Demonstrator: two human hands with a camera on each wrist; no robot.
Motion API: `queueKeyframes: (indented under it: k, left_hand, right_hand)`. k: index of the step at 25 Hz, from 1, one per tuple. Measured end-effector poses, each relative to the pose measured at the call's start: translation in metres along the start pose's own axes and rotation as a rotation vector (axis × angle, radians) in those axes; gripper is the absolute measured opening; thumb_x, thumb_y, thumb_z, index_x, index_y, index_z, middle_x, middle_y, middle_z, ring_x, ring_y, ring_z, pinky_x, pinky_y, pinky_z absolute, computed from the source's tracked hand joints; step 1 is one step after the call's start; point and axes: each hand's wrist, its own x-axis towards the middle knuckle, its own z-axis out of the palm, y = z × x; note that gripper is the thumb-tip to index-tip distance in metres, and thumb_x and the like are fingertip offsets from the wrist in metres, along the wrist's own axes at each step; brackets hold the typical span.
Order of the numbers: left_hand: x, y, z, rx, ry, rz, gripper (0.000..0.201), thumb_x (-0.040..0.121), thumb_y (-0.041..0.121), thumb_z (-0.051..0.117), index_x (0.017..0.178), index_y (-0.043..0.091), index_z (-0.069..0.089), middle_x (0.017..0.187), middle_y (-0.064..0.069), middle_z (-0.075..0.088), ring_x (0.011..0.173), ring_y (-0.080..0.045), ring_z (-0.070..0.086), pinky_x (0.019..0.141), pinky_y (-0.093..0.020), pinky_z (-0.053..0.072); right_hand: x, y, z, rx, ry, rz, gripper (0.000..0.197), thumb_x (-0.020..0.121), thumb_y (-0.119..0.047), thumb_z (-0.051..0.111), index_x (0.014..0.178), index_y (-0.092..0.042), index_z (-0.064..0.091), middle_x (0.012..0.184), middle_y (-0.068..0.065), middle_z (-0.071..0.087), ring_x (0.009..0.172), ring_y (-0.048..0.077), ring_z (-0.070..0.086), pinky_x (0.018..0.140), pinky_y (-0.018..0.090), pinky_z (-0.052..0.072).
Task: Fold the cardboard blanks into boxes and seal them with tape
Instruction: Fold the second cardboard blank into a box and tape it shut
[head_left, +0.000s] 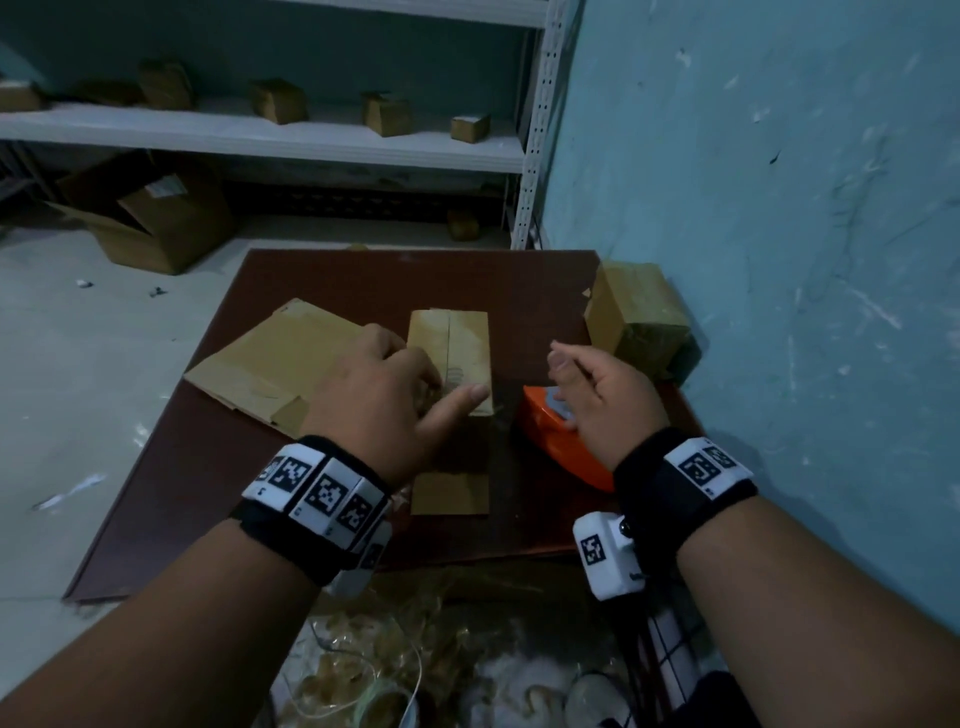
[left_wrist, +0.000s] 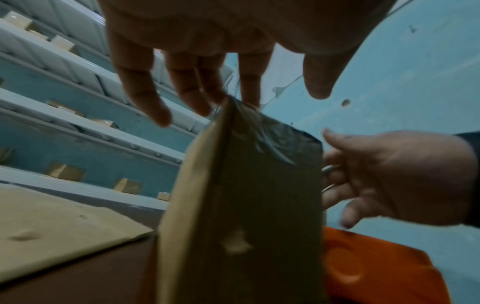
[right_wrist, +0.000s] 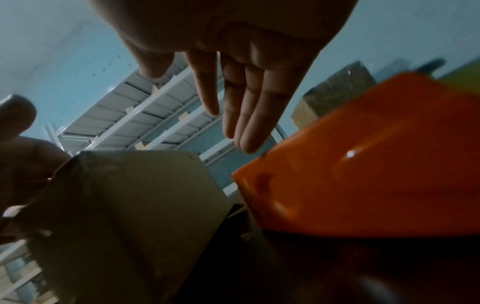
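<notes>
A dark brown tabletop (head_left: 322, 499) stands against a scuffed pale blue wall (head_left: 779, 182), with a white metal shelving rack (head_left: 535, 130) behind it, a large open carton (head_left: 156, 218) on the grey floor (head_left: 78, 389) and crumpled plastic wrapping (head_left: 415, 649) at the near edge.

Narrow box (head_left: 451, 358) under left hand (head_left: 382, 395); flat blanks (head_left: 270, 358) left of it. Tape dispenser (head_left: 550, 431) under right hand (head_left: 602, 400); sealed box (head_left: 636, 317) beyond it.

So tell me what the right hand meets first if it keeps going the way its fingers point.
Probably nothing on the table: the right hand hovers above the orange tape dispenser, fingers aimed toward the shelving. Depth is unclear.
</notes>
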Motion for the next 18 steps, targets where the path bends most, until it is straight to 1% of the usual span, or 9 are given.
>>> queueKeyframes:
  k: [2,4,6,7,9,11,12,15,18]
  left_hand:
    - [0.001,0.015,0.008,0.111,-0.056,-0.069,0.102,0.069,0.103,0.021,0.133,0.031,0.055,0.137,-0.001,0.048,0.12,-0.021,0.053,0.093,-0.044,0.056]
    - [0.003,0.025,0.017,0.198,-0.138,-0.12,0.117,0.064,0.106,0.02,0.151,0.029,0.036,0.157,-0.008,0.034,0.139,-0.03,0.042,0.105,-0.051,0.05]
    - [0.005,0.028,0.022,0.23,-0.166,-0.155,0.114,0.067,0.102,0.033,0.154,0.029,0.028,0.161,-0.011,0.028,0.143,-0.033,0.038,0.107,-0.052,0.048]
    - [0.007,0.026,0.021,0.216,-0.169,-0.158,0.107,0.07,0.096,0.045,0.153,0.029,0.03,0.16,-0.009,0.028,0.141,-0.032,0.04,0.107,-0.051,0.048]
    - [0.011,0.016,0.013,0.108,-0.162,-0.132,0.093,0.075,0.077,0.063,0.15,0.03,0.035,0.158,-0.004,0.029,0.138,-0.027,0.042,0.108,-0.048,0.048]
    - [0.014,0.001,-0.001,-0.057,-0.153,-0.076,0.088,0.077,0.059,0.073,0.152,0.029,0.04,0.157,0.002,0.031,0.136,-0.02,0.043,0.109,-0.044,0.047]
    - [0.014,-0.009,-0.007,-0.142,-0.148,-0.033,0.086,0.075,0.053,0.076,0.151,0.029,0.043,0.156,0.005,0.034,0.134,-0.016,0.043,0.108,-0.043,0.048]
    - [0.009,-0.035,-0.022,-0.341,-0.19,0.12,0.082,0.063,0.05,0.075,0.141,0.037,0.054,0.151,0.015,0.039,0.131,-0.007,0.045,0.106,-0.038,0.048]
    - [0.003,-0.048,-0.026,-0.496,-0.211,0.209,0.069,0.061,0.049,0.07,0.129,0.046,0.06,0.148,0.021,0.044,0.134,-0.001,0.046,0.103,-0.035,0.048]
  right_hand:
    - [0.001,0.003,0.006,0.071,-0.045,0.034,0.092,0.081,-0.096,0.028,0.141,-0.033,0.059,0.128,-0.008,0.07,0.113,0.009,0.067,0.094,0.049,0.059]
    - [0.002,0.003,0.01,0.117,-0.058,0.045,0.081,0.083,-0.094,0.028,0.129,-0.038,0.065,0.119,-0.007,0.072,0.108,0.011,0.069,0.091,0.049,0.06]
    - [0.0,0.0,0.013,0.214,-0.091,0.089,0.056,0.086,-0.084,0.035,0.109,-0.045,0.066,0.112,-0.006,0.073,0.103,0.013,0.071,0.088,0.049,0.062]
    - [-0.001,-0.001,0.014,0.251,-0.105,0.099,0.048,0.087,-0.08,0.038,0.108,-0.047,0.065,0.112,-0.006,0.072,0.103,0.013,0.071,0.088,0.048,0.062]
    - [-0.001,-0.002,0.014,0.263,-0.111,0.086,0.045,0.095,-0.066,0.047,0.128,-0.04,0.065,0.12,-0.007,0.07,0.105,0.012,0.071,0.09,0.047,0.062]
    - [0.002,-0.001,0.011,0.289,-0.106,0.078,0.052,0.099,-0.047,0.062,0.147,-0.027,0.055,0.135,-0.007,0.065,0.116,0.008,0.067,0.099,0.046,0.058]
    - [0.002,0.0,0.008,0.304,-0.119,0.07,0.061,0.096,-0.041,0.07,0.151,-0.026,0.049,0.144,-0.007,0.06,0.124,0.006,0.062,0.105,0.043,0.055]
    - [0.002,-0.003,0.003,0.273,-0.207,0.005,0.101,0.076,-0.049,0.087,0.16,-0.034,0.033,0.161,-0.014,0.042,0.142,-0.004,0.043,0.111,0.034,0.047]
    - [0.0,-0.007,0.005,0.262,-0.298,-0.029,0.119,0.067,-0.056,0.091,0.163,-0.039,0.022,0.166,-0.017,0.032,0.147,-0.008,0.032,0.117,0.036,0.038]
